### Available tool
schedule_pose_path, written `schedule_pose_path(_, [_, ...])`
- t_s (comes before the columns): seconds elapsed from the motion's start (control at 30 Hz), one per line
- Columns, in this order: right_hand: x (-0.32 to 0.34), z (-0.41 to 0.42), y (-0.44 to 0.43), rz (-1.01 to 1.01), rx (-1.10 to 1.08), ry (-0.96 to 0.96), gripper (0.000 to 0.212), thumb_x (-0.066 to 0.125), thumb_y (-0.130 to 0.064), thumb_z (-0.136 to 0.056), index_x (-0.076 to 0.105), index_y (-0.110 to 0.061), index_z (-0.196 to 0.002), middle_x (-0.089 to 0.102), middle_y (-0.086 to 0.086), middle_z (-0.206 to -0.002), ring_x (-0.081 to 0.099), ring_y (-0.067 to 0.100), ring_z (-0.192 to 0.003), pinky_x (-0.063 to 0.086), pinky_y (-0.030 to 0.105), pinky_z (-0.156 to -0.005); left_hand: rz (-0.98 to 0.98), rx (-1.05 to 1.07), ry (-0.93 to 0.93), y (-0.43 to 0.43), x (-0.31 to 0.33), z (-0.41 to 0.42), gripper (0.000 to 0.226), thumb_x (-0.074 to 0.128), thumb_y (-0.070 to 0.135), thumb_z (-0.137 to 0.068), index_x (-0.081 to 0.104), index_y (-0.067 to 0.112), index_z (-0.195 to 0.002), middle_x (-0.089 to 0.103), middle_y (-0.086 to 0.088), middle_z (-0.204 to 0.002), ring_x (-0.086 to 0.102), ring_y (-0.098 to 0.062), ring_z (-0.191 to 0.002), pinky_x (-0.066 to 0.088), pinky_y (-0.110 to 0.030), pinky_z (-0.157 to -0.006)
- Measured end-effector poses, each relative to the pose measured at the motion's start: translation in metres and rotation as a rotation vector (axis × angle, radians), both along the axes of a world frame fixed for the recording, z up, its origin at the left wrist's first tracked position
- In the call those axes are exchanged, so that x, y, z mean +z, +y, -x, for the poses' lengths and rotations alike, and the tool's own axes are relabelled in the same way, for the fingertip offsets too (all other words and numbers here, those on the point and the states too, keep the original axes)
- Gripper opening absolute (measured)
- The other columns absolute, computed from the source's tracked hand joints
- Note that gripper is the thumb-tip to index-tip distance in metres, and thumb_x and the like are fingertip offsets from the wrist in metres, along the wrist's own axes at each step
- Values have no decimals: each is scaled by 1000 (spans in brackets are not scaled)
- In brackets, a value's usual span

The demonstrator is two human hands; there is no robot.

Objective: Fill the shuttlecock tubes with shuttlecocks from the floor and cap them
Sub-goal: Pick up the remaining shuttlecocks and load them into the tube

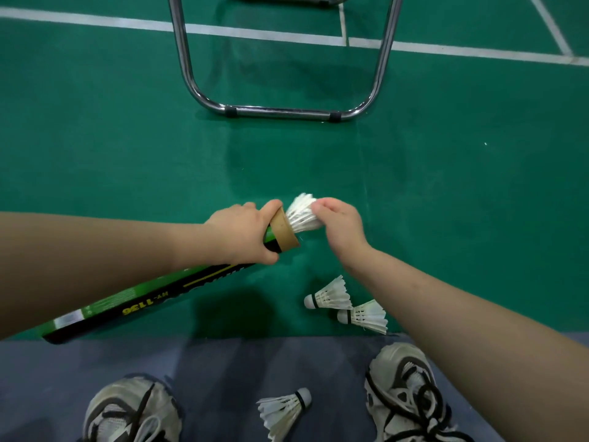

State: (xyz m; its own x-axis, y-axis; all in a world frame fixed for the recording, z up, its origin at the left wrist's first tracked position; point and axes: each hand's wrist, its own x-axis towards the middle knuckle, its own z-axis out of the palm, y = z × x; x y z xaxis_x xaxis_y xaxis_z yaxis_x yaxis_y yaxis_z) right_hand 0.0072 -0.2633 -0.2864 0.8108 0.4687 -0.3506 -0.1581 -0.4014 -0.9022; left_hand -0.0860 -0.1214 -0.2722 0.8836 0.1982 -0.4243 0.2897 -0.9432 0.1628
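Observation:
My left hand [243, 231] grips a long green and black shuttlecock tube [149, 299] near its open cardboard mouth [283, 229]. The tube slants from lower left up to the middle of the view. My right hand [339, 223] holds a white feather shuttlecock [301, 215] whose cork end sits inside the tube mouth, with the feathers sticking out. Two more shuttlecocks [330, 295] [365, 315] lie side by side on the green floor under my right forearm. A third shuttlecock [283, 409] lies on the grey floor between my shoes.
A chrome tubular chair frame [280, 111] stands on the green court floor just ahead. White court lines [255, 35] run across the back. My two grey and black sneakers [134, 409] [409, 393] rest on a grey strip at the bottom.

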Motion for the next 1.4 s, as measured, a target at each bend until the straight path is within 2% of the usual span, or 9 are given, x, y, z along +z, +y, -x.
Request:
schedule_pose_path(0.3, [22, 7, 18, 56, 662, 552, 23, 42, -50, -91, 56, -32, -97, 62, -11, -92, 50, 10, -90, 28, 38, -87, -5, -27, -78, 3, 15, 11, 79, 65, 55, -67, 27, 30, -131, 45, -3, -88, 54, -29, -83, 51, -38, -71])
schedule_pose_path(0.53, [17, 27, 18, 47, 841, 730, 29, 66, -34, -71, 57, -24, -97, 60, 1, -95, 55, 15, -88, 35, 33, -86, 10, -144, -55, -11, 19, 28, 70, 63, 57, -68, 32, 28, -124, 44, -1, -88, 56, -29, -90, 47, -34, -72])
schedule_pose_path(0.6, [20, 30, 18, 1, 670, 672, 13, 57, -35, -87, 59, -22, -91, 63, 0, -83, 60, 11, -72, 44, 26, -74, -9, -130, -56, -10, 15, 29, 70, 63, 57, -69, 33, 27, -125, 52, -3, -95, 57, -29, -91, 47, -33, -71])
schedule_pose_path(0.73, [5, 22, 7, 205, 55, 237, 41, 48, -32, -92, 56, -14, -56, 48, -1, -44, 50, 20, -54, 40, 28, -63, -86, -141, -44, -6, 8, 34, 80, 62, 59, -70, 25, 26, -133, 54, -9, -104, 57, -31, -94, 50, -37, -72])
schedule_pose_path(0.87, [-28, 25, -34, 898, 319, -67, 25, 49, -36, -86, 56, -16, -99, 58, 3, -92, 55, 27, -96, 42, 34, -82, -130, -184, 33, -6, 0, 50, 87, 61, 59, -71, 19, 28, -140, 51, -9, -109, 54, -30, -100, 51, -38, -76])
schedule_pose_path(1.03, [-48, 42, -51, 1153, 324, -66, 52, 52, -48, -83, 41, -16, -121, 52, 9, -123, 47, 30, -117, 35, 40, -93, -95, -170, 58, -7, -6, 59, 87, 61, 59, -71, 19, 28, -140, 51, -8, -108, 54, -28, -99, 51, -38, -75])
schedule_pose_path(1.2, [-67, 36, -49, 933, 197, 144, 24, 46, -32, -89, 48, -17, -70, 59, 9, -91, 61, 33, -101, 43, 35, -84, -108, -149, 53, -6, -6, 56, 87, 62, 59, -71, 20, 27, -140, 52, -8, -109, 54, -28, -99, 51, -37, -75])
schedule_pose_path(1.3, [-63, 32, -42, 774, 34, 82, 25, 42, -28, -93, 59, -11, -88, 63, 12, -99, 60, 32, -97, 46, 34, -82, -113, -155, 47, -7, -6, 53, 87, 62, 59, -71, 19, 27, -140, 51, -8, -108, 55, -28, -98, 50, -36, -73])
schedule_pose_path(1.4, [-37, 34, -34, 335, -193, -117, 23, 47, -22, -92, 57, -10, -76, 53, 1, -68, 47, 18, -66, 36, 30, -60, -91, -131, 58, -6, -6, 51, 85, 62, 59, -71, 20, 28, -139, 51, -7, -106, 55, -28, -97, 49, -35, -71])
